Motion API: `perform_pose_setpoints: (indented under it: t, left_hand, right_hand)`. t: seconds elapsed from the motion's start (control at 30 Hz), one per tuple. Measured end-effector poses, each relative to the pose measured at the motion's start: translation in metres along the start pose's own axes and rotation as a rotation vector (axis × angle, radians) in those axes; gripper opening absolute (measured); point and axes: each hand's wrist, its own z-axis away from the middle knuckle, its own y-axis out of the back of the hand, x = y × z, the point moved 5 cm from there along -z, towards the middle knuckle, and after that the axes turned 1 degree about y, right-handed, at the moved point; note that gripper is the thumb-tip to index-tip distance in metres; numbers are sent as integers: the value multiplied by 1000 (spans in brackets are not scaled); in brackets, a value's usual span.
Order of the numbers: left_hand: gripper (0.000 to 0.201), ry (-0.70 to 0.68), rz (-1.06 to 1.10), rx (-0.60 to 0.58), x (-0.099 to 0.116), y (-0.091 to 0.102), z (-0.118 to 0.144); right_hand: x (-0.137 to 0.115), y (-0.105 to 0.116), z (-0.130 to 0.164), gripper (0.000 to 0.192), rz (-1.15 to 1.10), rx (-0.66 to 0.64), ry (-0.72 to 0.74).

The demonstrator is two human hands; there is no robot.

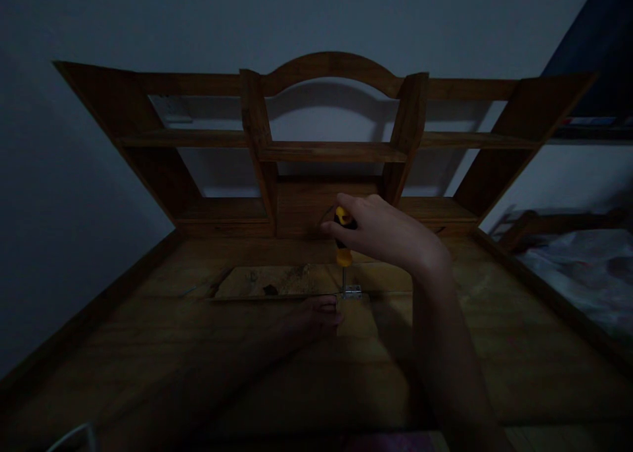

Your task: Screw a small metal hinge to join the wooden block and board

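Centre of frame: our right hand (pixel 383 231) is closed around the yellow-and-black screwdriver (pixel 343 238), held upright, tip on a small metal hinge (pixel 352 291) on the wooden desk (pixel 148 346). Just below-left, our left hand (pixel 316 315) lies on the wood beside the hinge; finger posture too dark to tell.

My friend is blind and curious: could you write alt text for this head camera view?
A right hand grips a yellow-and-black screwdriver upright, its tip on a small metal hinge on a wooden desk. The left hand rests on the desk beside the hinge, below a wooden shelf unit in dim light.
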Motion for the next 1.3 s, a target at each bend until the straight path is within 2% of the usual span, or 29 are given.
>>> perform_pose_setpoints:
  t: [0.1, 0.23, 0.33, 0.57, 0.8, 1.0, 1.17, 1.3]
  left_hand:
    - [31, 31, -13, 0, -3, 2, -1]
    - [35, 32, -14, 44, -4, 6, -2]
    - [35, 28, -19, 21, -3, 5, -2]
    - [27, 22, -12, 18, -3, 4, -3]
    - [32, 41, 1, 35, -3, 6, -3]
    - [37, 40, 8, 33, -4, 7, -5]
    - [36, 41, -2, 32, -4, 8, -5]
    - [34, 44, -12, 18, -3, 5, -4]
  right_hand:
    - [0, 0, 0, 41, 32, 10, -24]
    - [-2, 1, -3, 26, 27, -14, 1]
    - [-6, 1, -4, 16, -61, -36, 64]
    - [-1, 2, -4, 30, -42, 31, 13]
    - [-4, 4, -6, 18, -75, 5, 102]
    - [-1, 3, -5, 27, -36, 3, 38]
    - [4, 1, -4, 17, -58, -20, 11]
    - [3, 2, -3, 16, -63, -35, 27]
